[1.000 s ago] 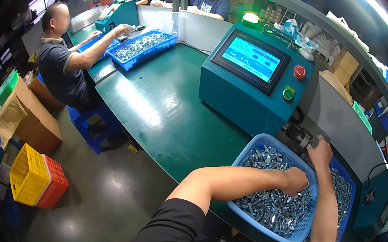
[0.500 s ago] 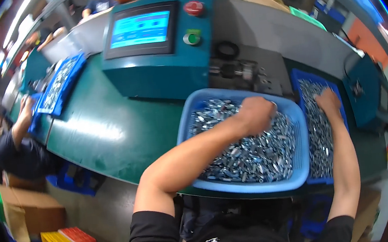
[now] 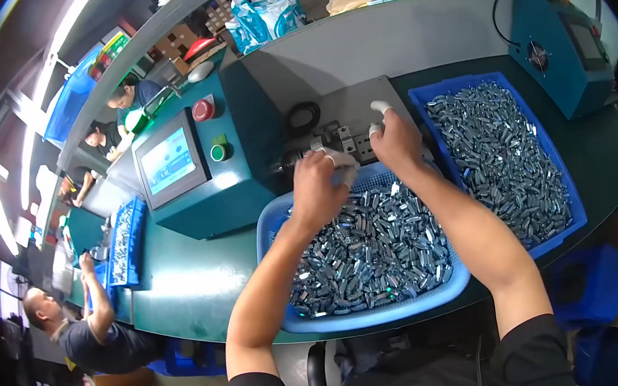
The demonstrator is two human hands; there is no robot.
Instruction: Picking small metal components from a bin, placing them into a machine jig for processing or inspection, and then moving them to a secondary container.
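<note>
My left hand (image 3: 316, 192) is above the far left part of a light blue basket (image 3: 378, 317) filled with small shiny metal parts (image 3: 368, 251). Its fingers are bent together, with pale covers on the tips and a ring on one finger; whatever they hold is too small to make out. My right hand (image 3: 399, 142) is over the basket's far edge, thumb and index finger apart, both tips in pale covers, nothing visible between them. Just beyond both hands sits a small metal fixture (image 3: 337, 139) on a grey plate. It joins a teal machine (image 3: 241, 125) with a lit screen.
A darker blue tray (image 3: 578, 206) of similar metal parts stands to the right. Behind it is a second teal machine (image 3: 562, 53). A black ring (image 3: 303, 118) lies by the fixture, before a grey partition (image 3: 413, 35). At far left a person (image 3: 98, 336) works beside another blue tray (image 3: 130, 242).
My right hand has left the blue tray and my left hand has lifted from the parts in the basket; both are now near the fixture. The view has swung rightward.
</note>
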